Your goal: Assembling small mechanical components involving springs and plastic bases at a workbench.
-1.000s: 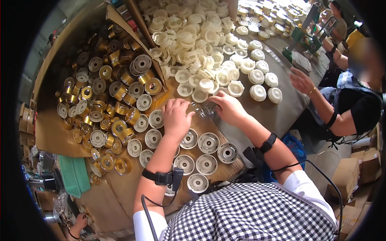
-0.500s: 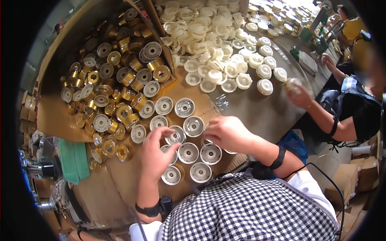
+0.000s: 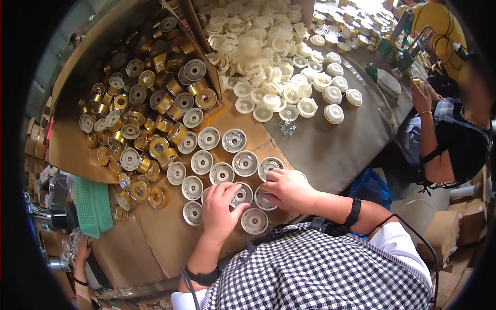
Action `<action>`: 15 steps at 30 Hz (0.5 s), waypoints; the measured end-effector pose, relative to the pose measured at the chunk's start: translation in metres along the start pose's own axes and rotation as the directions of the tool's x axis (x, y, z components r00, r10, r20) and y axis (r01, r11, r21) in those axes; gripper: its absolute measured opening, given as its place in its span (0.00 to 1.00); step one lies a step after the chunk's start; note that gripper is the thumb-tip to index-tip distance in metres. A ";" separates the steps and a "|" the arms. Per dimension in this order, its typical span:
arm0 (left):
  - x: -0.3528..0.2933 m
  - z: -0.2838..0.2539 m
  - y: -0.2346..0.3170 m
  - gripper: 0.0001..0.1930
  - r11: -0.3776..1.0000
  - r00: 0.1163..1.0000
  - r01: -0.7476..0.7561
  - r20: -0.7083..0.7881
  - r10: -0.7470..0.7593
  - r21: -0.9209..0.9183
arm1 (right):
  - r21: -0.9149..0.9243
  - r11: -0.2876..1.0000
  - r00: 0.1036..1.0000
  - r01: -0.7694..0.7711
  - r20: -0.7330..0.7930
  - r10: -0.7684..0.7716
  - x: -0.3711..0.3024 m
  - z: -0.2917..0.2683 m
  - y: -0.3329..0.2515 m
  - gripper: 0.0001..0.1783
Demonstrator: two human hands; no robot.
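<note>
Round white-faced cups with gold sides stand in loose rows on brown cardboard before me. My left hand [image 3: 222,208] rests at one cup [image 3: 241,196] with a shiny inside, thumb and fingers apart at its rim. Close by on the right, my right hand [image 3: 287,189] bends its fingers down over another cup [image 3: 264,199]; the fingertips are pressed together, and anything small between them is hidden. Just beyond that hand is a cup [image 3: 270,165] with a shiny inside. A small tangle of thin silvery wire pieces [image 3: 288,127] lies farther off.
Gold-sided cups [image 3: 139,116] heap up in a cardboard bin at left. White plastic caps [image 3: 253,49] pile at the back, some spread on the grey tabletop [image 3: 330,147]. A green plastic basket [image 3: 93,206] is at left. A co-worker's hands [image 3: 423,97] are at right; another person's arm [image 3: 82,268] shows lower left.
My left hand has moved right and nearer to me; my right hand has come down slightly. The co-worker's outstretched hand has drawn back, and another arm has appeared at lower left.
</note>
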State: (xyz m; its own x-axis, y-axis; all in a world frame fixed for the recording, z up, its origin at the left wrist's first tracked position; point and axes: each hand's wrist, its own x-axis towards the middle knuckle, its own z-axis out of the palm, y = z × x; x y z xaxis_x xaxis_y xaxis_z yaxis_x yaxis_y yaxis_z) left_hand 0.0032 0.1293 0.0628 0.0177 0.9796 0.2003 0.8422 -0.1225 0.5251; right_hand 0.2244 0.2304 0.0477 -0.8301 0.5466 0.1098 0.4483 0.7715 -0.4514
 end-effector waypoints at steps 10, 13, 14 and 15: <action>0.058 -0.009 0.014 0.19 0.990 0.987 -0.104 -0.133 0.092 -0.090 | 0.108 0.925 0.813 -0.363 -0.449 0.371 0.032 0.003 0.116 0.33; 0.068 -0.005 0.020 0.21 0.985 0.984 -0.145 -0.115 0.134 -0.089 | 0.337 0.896 0.780 -0.291 -0.459 0.426 0.026 0.007 0.114 0.33; 0.072 -0.002 0.024 0.24 0.980 0.985 -0.135 -0.128 0.117 -0.144 | 0.511 0.825 0.794 -0.242 -0.384 0.471 0.021 0.004 0.111 0.32; 0.075 0.001 0.029 0.26 0.971 0.986 -0.129 -0.135 0.103 -0.202 | 0.512 0.822 0.791 -0.249 -0.382 0.478 0.017 -0.002 0.103 0.32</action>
State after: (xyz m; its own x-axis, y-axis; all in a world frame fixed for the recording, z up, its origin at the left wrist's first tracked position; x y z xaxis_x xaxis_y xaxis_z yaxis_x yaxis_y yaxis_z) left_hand 0.0301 0.1993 0.0920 0.0311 0.9313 0.3628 0.7065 -0.2772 0.6511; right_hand 0.2578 0.3199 0.0050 -0.3158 0.9254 0.2093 0.4058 0.3311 -0.8519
